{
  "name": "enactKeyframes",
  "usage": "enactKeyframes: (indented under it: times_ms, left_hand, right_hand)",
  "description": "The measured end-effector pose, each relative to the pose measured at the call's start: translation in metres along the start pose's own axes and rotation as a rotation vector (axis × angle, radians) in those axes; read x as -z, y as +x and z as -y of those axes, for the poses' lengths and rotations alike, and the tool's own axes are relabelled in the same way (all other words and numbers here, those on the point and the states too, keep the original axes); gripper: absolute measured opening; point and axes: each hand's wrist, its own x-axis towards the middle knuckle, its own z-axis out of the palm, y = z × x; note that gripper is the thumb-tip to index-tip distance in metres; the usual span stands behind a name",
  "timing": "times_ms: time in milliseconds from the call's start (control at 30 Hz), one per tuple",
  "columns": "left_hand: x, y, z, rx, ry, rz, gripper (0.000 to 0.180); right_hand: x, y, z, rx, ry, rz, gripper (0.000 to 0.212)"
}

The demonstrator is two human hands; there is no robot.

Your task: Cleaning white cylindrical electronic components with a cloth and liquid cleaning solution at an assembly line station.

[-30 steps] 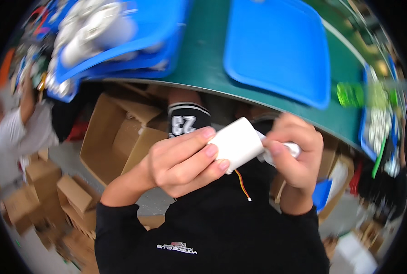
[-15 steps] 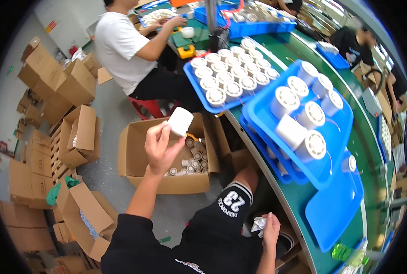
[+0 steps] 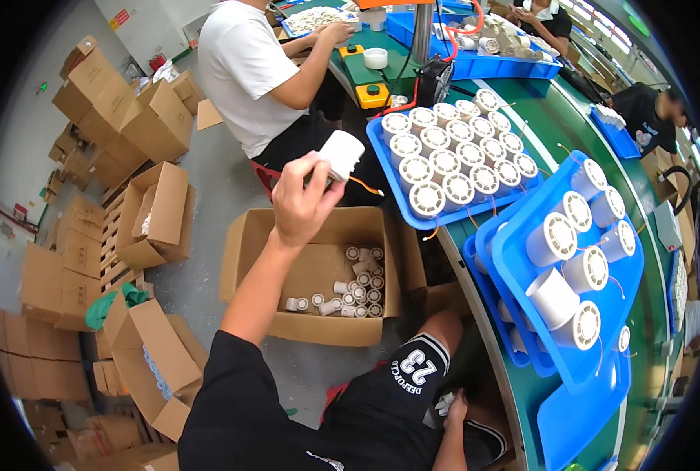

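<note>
My left hand point(image 3: 306, 199) is raised over an open cardboard box, its fingers closed round a white cylindrical housing point(image 3: 341, 154). A short orange wire with a small plug hangs from that housing. Low beside my right thigh, my right hand point(image 3: 456, 411) is closed on a crumpled white cloth or tissue point(image 3: 444, 404), partly hidden by the fingers. The cardboard box point(image 3: 330, 330) below my left hand has several white cylindrical parts point(image 3: 358, 294) heaped toward its right side. On the bench, a blue tray point(image 3: 401, 206) carries rows of upright white housings with slotted tops.
Stacked blue trays point(image 3: 515, 290) with several housings, one lying on its side, stand on the green bench point(image 3: 515, 98). A lower blue tray point(image 3: 574, 428) lies nearer me. A co-worker in a white shirt point(image 3: 248, 71) sits ahead. Cardboard boxes point(image 3: 158, 220) line the left floor.
The view has shifted, so the scene sits differently. My left hand has risen a little with the housing, which is now tilted differently. My right hand is nearer my leg, its cloth less visible.
</note>
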Motion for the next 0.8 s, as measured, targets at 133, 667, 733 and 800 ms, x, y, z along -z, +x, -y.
enactKeyframes:
  times_ms: [133,667,733,800]
  left_hand:
    - [0.039,0.013,-0.017,-0.15,-0.035,-0.04,0.041]
    - [0.076,0.028,-0.052,-0.23,-0.14,-0.1,0.03]
    - [0.072,0.03,-0.053,-0.213,-0.125,-0.1,0.03]
    - [0.072,0.031,-0.048,-0.162,-0.097,-0.01,0.031]
  right_hand:
    - [0.0,-0.001,-0.018,-0.034,-0.006,0.084,0.043]
    - [-0.018,-0.013,0.002,0.113,-0.299,0.181,0.041]
    - [-0.016,-0.011,0.002,0.147,-0.311,0.154,0.041]
    - [-0.02,-0.008,-0.001,0.191,-0.313,0.148,0.041]
